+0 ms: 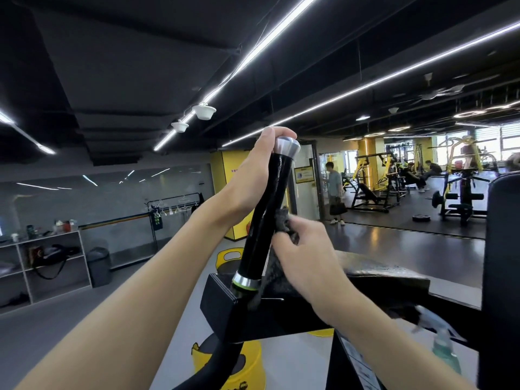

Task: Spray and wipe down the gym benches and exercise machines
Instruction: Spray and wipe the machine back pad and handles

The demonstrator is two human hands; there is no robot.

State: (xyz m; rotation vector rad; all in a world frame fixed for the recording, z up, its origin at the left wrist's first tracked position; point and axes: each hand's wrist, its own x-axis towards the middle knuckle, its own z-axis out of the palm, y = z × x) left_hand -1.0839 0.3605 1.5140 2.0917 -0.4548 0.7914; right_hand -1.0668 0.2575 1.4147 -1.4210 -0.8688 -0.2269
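Grey cloth point(283, 222) is pinched in the right hand point(304, 263) and pressed to the machine handle point(263, 220), whose top is gripped by the left hand point(250, 175). Wiping judged in hand; strokes down the shaft are called for next.

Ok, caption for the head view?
Left hand grips the top of the black handle while the right hand presses a dark cloth against it.

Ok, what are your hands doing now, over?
Left hand grips the machine handle near its silver cap. Right hand holds the grey cloth against the handle's side. Spray bottle low right, untouched; nothing in the way.
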